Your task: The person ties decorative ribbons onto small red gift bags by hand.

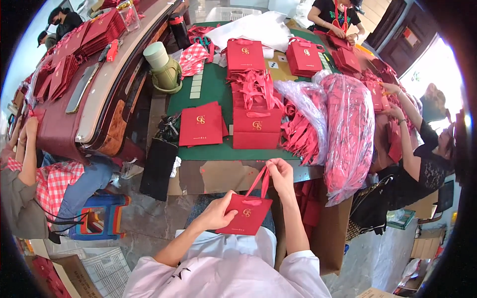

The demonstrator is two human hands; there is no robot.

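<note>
Over my lap hangs a small red paper gift bag (247, 221) with a gold emblem on its front. My left hand (217, 212) is closed on the bag's left edge, thumb across the front. Above it, my right hand (280, 175) pinches the top of the bag's red ribbon handle (259, 182), which is drawn up taut. On the green table mat (198, 153) just beyond, flat red bags (200, 125) lie in a small pile. Beside them stands a red bag (256, 133) with loose ribbons (256, 89) heaped behind it.
Plastic-wrapped ribbon bundles (349, 134) lie along the table's right side. Further back are more red bags (245, 55), a green lidded jar (164, 69) and a black bottle (179, 30). A cardboard box (330, 233) stands right of my legs. Other people work around the tables.
</note>
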